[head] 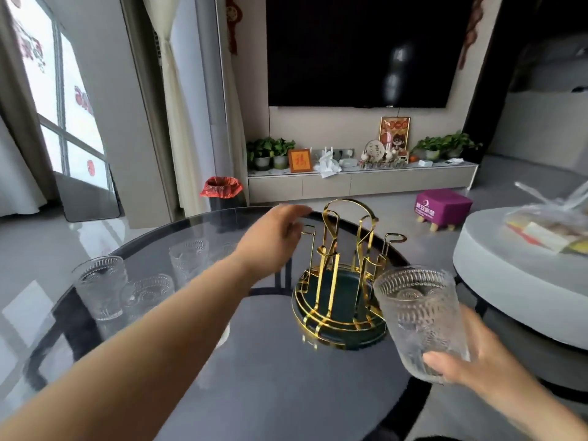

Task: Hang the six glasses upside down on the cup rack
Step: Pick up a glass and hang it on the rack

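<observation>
Head view, nearest first: the right hand point(471, 364) wraps its fingers and thumb around the base of a patterned glass point(420, 319), held upright with its mouth tilted a little toward the camera, just right of the cup rack point(337, 281). Such a glass looks stiff, brittle and fairly light; the embossed pattern should give the fingers some bite, but the walls are smooth enough to slip, so a hold low on the body near the base seems wise, leaving the mouth free to drop over a peg once the glass is turned over.

Across the middle, the left hand point(276, 237) reaches out over the table with its fingers loosely curled and holding nothing, just beside the rack's upper hooks. The rack is gold wire on a dark round tray, and every peg looks bare, so the task seems barely begun.

On the left stand more glasses point(101, 288), upright on the round table point(270, 370), at least three of them; blur hides the exact count. Its dark glass top is hard and glossy, unkind to anything dropped.

Beyond lie a grey floor, a bin with a red liner point(221, 192), a low cabinet point(362, 183) with plants, and a large dark screen point(366, 49).
</observation>
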The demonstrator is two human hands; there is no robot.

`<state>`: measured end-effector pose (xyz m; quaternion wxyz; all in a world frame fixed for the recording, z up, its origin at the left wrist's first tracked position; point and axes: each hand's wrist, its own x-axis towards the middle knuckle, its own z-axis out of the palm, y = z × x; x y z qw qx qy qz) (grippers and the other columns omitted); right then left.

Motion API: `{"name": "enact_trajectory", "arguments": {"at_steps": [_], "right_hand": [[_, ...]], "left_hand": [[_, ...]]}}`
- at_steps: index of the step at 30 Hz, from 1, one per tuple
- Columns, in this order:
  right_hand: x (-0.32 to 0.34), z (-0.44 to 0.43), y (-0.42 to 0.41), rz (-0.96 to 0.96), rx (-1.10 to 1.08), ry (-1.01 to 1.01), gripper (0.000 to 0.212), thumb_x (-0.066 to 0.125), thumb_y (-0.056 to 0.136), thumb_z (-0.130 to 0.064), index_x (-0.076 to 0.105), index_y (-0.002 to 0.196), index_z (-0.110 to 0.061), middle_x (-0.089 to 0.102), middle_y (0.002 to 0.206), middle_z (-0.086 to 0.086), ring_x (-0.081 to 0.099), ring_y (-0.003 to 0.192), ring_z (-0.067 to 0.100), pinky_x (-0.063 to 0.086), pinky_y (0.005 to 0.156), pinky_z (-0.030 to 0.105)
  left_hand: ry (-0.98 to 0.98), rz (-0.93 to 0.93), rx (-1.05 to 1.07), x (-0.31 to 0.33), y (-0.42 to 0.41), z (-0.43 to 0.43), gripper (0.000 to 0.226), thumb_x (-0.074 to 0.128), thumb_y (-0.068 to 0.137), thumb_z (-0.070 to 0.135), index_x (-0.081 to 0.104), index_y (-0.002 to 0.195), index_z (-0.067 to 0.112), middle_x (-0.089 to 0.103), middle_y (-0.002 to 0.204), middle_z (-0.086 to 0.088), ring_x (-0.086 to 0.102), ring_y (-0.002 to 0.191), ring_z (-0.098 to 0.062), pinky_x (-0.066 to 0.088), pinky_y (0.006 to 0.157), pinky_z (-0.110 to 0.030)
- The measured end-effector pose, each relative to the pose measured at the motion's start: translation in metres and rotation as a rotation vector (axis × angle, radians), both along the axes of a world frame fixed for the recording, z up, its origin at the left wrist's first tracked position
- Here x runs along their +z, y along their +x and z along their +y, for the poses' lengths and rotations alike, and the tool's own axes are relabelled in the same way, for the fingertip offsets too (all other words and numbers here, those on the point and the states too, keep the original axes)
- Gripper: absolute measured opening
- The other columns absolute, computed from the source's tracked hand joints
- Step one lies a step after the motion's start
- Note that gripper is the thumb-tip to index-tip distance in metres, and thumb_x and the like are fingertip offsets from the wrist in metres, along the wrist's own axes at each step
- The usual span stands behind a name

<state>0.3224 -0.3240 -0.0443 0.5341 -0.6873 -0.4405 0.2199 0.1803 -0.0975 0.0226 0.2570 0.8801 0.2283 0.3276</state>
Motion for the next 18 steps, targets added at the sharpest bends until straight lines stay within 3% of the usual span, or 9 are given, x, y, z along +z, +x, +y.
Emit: {"name": "enact_trajectory", "arguments": {"at_steps": [4,7,10,13,18], "right_hand": [[0.021,-0.012,0.048,-0.032,-0.127,-0.005,0.051,0.073,0.064,0.001,0.048,0.092,-0.035,0.057,0.1,-0.011,0.055,0.094,0.004,0.041,0.077,0.027],[0.04,-0.01,0.084,-0.079,-0.229,-0.016,0.046,0.072,0.067,-0.007,0.045,0.096,-0.032,0.05,0.098,-0.014,0.048,0.088,0.0,0.039,0.074,0.026],[0.059,0.002,0.11,-0.117,-0.284,-0.01,0.046,0.078,0.062,-0.021,0.044,0.09,-0.036,0.046,0.095,-0.018,0.046,0.083,-0.002,0.036,0.067,0.02],[0.075,0.023,0.127,-0.104,-0.303,0.032,0.06,0.076,0.047,-0.029,0.042,0.097,-0.031,0.047,0.096,-0.012,0.05,0.088,0.009,0.042,0.069,0.029],[0.09,0.07,0.149,-0.135,-0.307,0.08,0.042,0.075,0.062,-0.025,0.046,0.091,-0.034,0.051,0.118,0.011,0.051,0.104,0.028,0.044,0.084,0.043]], "left_hand": [[0.084,0.111,-0.072,0.034,0.063,0.007,0.039,0.038,0.093,0.008,0.036,0.132,0.014,0.036,0.144,-0.01,0.036,0.131,-0.025,0.031,0.108,-0.037],[0.131,0.309,-0.058,0.041,0.103,0.022,0.04,0.04,0.094,0.015,0.035,0.133,0.015,0.033,0.146,-0.011,0.035,0.131,-0.028,0.03,0.109,-0.04],[0.134,0.456,-0.1,0.035,0.118,0.037,0.033,0.044,0.092,0.014,0.047,0.126,0.014,0.048,0.137,-0.01,0.046,0.121,-0.026,0.036,0.102,-0.036],[0.241,0.422,-0.11,0.03,0.12,0.045,0.026,0.047,0.09,0.011,0.057,0.115,0.013,0.062,0.12,-0.011,0.056,0.106,-0.027,0.044,0.094,-0.039],[0.402,0.399,-0.149,0.027,0.12,0.052,0.021,0.045,0.091,0.009,0.061,0.105,0.009,0.067,0.104,-0.016,0.061,0.093,-0.032,0.05,0.086,-0.048]]}}
